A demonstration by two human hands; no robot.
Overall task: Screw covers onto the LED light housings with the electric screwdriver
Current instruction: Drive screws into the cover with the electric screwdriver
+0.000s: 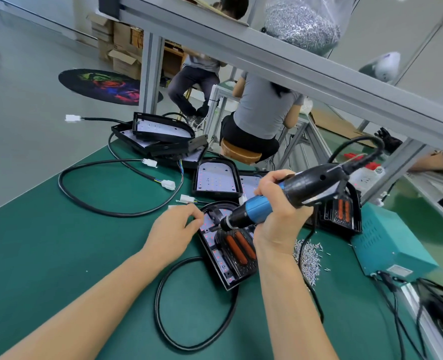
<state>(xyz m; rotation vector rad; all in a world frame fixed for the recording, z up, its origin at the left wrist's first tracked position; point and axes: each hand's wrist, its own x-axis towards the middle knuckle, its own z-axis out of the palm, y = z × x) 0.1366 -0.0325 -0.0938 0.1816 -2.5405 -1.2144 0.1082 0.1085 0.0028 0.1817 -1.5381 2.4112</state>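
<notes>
A black LED light housing (pixel 216 263) lies on the green mat in front of me, its white LED board showing, with a black cover (pixel 237 252) carrying two orange strips on it. My right hand (pixel 276 216) grips the blue and black electric screwdriver (pixel 280 201), whose tip points down-left onto the housing near the cover's upper edge. My left hand (pixel 175 228) rests at the housing's upper left corner, its fingertips pinching something small by the bit; what it is I cannot tell.
More open housings (pixel 216 179) and a stack (pixel 160 136) lie farther back, with black cables and white connectors (pixel 169 185). A pile of loose screws (pixel 307 258) lies to the right, beside a teal power box (pixel 389 245). Another covered housing (pixel 341 214) sits behind the screwdriver. People sit beyond the table.
</notes>
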